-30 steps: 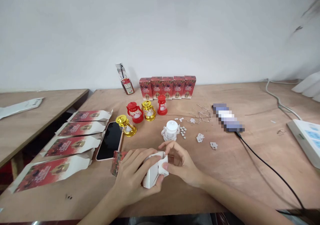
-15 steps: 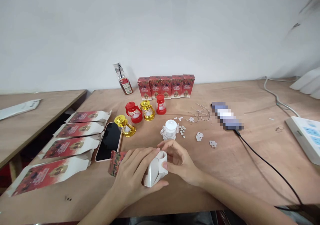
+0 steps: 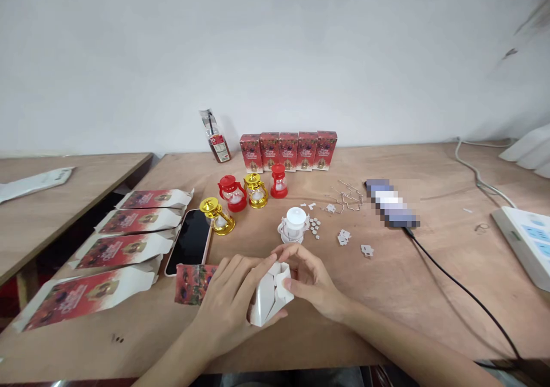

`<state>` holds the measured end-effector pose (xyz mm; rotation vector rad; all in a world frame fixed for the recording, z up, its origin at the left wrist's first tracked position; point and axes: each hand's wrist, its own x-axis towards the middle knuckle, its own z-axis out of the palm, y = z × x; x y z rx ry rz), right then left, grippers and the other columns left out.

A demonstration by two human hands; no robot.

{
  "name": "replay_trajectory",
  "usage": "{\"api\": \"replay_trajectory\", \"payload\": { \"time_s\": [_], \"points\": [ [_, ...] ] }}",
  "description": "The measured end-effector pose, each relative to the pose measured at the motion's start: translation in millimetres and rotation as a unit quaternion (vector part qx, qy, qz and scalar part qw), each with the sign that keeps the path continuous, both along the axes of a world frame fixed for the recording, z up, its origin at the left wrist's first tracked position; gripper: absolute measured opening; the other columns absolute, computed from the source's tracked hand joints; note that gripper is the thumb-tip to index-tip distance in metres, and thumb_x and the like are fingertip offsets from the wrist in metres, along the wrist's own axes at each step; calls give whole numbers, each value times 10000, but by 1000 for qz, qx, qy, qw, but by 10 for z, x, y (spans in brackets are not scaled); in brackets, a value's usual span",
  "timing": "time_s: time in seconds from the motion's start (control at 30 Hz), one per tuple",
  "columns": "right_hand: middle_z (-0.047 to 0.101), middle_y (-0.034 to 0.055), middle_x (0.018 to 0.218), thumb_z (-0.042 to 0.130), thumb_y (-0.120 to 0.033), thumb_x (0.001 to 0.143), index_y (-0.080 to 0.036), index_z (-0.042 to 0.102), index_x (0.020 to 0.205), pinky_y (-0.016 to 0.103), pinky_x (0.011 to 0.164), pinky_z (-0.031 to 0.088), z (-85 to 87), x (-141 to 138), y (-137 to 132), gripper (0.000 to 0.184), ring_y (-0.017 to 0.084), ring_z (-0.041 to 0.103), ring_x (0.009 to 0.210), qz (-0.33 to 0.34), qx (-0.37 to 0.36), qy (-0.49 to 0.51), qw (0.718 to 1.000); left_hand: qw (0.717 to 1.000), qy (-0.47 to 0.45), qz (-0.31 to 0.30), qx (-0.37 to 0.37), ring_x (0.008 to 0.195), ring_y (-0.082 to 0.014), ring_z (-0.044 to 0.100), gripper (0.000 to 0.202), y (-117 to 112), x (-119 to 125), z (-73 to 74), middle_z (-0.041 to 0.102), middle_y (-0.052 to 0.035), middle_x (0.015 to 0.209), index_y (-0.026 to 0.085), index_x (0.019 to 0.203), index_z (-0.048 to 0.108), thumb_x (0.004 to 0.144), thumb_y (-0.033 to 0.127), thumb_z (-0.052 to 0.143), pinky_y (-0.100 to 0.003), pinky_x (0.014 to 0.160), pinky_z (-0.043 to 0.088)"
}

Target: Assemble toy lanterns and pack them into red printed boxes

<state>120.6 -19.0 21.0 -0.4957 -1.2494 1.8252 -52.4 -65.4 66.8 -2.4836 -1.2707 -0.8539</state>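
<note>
A small carton box (image 3: 265, 300) lies across my left hand (image 3: 230, 295), whose fingers wrap over it. Its white flaps stand partly folded at the end facing right. My right hand (image 3: 311, 284) pinches that end, thumb on a flap and fingers curled behind it. Left of my left hand shows a red patterned carton part (image 3: 193, 284); the hand hides whether it belongs to the same box. Just beyond my hands stands a white lantern (image 3: 295, 224). Farther back are two gold lanterns (image 3: 256, 192) and two red lanterns (image 3: 278, 182).
Several flattened cartons (image 3: 81, 295) lie at left beside a phone (image 3: 189, 241). Several red boxes (image 3: 287, 152) and a bottle (image 3: 219, 146) stand by the wall. Button cells (image 3: 314, 225), bent wires (image 3: 350, 197) and white tabs (image 3: 344, 237) are scattered right. A cabled phone (image 3: 391, 202) and a power strip (image 3: 526, 244) lie beyond.
The box's open end has tilted and moved slightly right and down, its flaps showing more. More of the red patterned part shows at left. The whole view has shifted slightly.
</note>
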Motion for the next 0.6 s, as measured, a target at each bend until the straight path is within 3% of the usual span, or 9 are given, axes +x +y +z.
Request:
{"api": "replay_trajectory", "payload": {
  "time_s": [0.4, 0.5, 0.6],
  "points": [
    [566, 19, 1022, 816, -326, 612, -220, 578, 935, 212, 705, 481, -50, -41, 40, 415, 102, 567, 832, 10, -1, 28, 1000, 999, -17, -22, 34, 820, -202, 615, 478, 24, 76, 67, 682, -100, 926, 134, 1160, 509, 779, 382, 657, -323, 698, 436],
    [603, 38, 1052, 830, -426, 550, -238, 564, 1053, 286, 788, 510, 6, -35, 33, 599, 155, 603, 925, 75, 21, 40, 996, 996, -34, -48, 73, 882, -212, 630, 401, -60, 89, 49, 692, -87, 924, 172, 1103, 527, 773, 348, 671, -365, 779, 472],
    [557, 76, 1219, 813, -487, 542, -274, 485, 1203, 391, 938, 471, 146, -8, -29, 769, 215, 576, 1105, 148, 65, 61, 985, 991, -34, -76, 106, 905, -206, 644, 366, -240, 55, -62, 692, -15, 908, 291, 1091, 534, 764, 373, 676, -404, 839, 485]
  ]
}}
